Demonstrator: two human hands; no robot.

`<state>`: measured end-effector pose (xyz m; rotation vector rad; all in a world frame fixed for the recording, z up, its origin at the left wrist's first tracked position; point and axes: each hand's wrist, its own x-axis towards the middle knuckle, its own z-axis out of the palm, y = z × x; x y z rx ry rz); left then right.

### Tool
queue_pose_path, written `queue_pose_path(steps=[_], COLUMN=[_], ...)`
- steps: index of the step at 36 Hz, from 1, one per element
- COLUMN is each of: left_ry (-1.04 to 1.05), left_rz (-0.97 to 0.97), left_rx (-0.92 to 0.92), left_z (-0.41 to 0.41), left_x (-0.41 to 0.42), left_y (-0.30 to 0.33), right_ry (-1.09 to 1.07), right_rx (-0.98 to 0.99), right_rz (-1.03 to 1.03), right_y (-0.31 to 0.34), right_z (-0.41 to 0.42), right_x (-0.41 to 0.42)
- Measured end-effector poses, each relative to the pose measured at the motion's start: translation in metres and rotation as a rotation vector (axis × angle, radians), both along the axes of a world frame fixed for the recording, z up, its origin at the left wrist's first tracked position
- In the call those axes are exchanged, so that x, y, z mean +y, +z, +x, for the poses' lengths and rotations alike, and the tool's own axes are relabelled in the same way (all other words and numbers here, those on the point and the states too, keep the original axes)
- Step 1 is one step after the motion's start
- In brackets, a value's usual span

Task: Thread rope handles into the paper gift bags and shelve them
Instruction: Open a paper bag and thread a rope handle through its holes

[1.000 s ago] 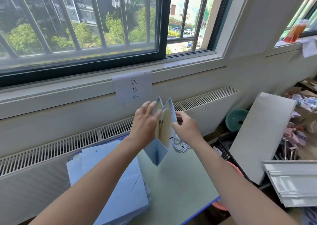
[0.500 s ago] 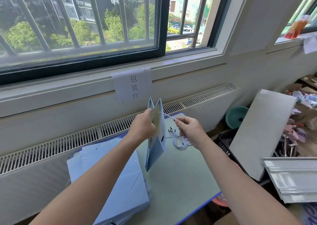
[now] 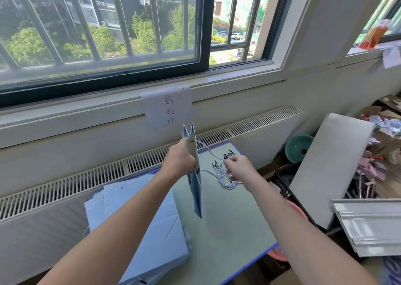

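Observation:
A light blue paper gift bag (image 3: 195,189) hangs edge-on above the table, folded nearly flat, with my left hand (image 3: 179,160) gripping its upper edge. A white twisted rope handle (image 3: 209,152) runs from the bag's top to my right hand (image 3: 238,168), which pinches it just right of the bag. A second stretch of the rope leaves the bag lower down and leads toward the same hand. A bundle of loose rope handles (image 3: 225,176) with black tips lies on the table under my right hand.
A stack of flat blue bags (image 3: 138,230) lies on the left of the pale green table (image 3: 225,230). A radiator cover (image 3: 86,176) and window sill are behind. Right of the table stand a black crate (image 3: 284,180), a leaning white board (image 3: 325,167) and a green basin (image 3: 298,148).
The bag has turned from open-faced to edge-on and dropped lower. My right hand has moved right and down, away from the bag, drawing the rope out through it.

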<state>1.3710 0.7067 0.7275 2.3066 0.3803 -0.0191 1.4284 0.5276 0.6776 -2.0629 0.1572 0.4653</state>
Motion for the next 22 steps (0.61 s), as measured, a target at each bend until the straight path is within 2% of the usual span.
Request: queue_pose_path(steps=[2,3,5,7,9,12,14,18,22], left_ry=[0.001,0.000,-0.008,-0.019,-0.021,0.015,0.052,0.203,0.168], left_rz=[-0.023,-0.026,-0.020,-0.023,-0.063,-0.196,-0.290,-0.611,-0.746], left_rx=[-0.003,-0.011,-0.036,-0.068,-0.101,-0.168,-0.180,-0.125,-0.044], left_z=[-0.001,0.000,-0.001,0.000,0.001,0.003,0.003,0.005,0.009], left_x=[-0.002,-0.003,-0.005,-0.008,-0.010,-0.011,-0.013,-0.014,-0.008], left_y=[0.000,0.000,0.000,0.001,-0.001,-0.006,-0.006,-0.004,-0.006], right_ry=[0.071,0.069,0.073,0.171,0.260,0.292,0.313,0.289,0.291], right_rx=[-0.206,-0.303,-0.434,-0.432,-0.339,-0.307,-0.351,-0.493,-0.573], right_rz=[-0.229,-0.259,-0.185,-0.109,-0.070,-0.124,-0.172,-0.276,-0.316], right_y=[0.005,0.010,0.023,0.038,0.046,0.047,0.046,0.044,0.041], right_z=[-0.001,-0.003,-0.008,-0.014,-0.018,-0.018,-0.018,-0.019,-0.019], right_x=[0.007,0.010,0.018,0.026,0.032,0.035,0.035,0.034,0.033])
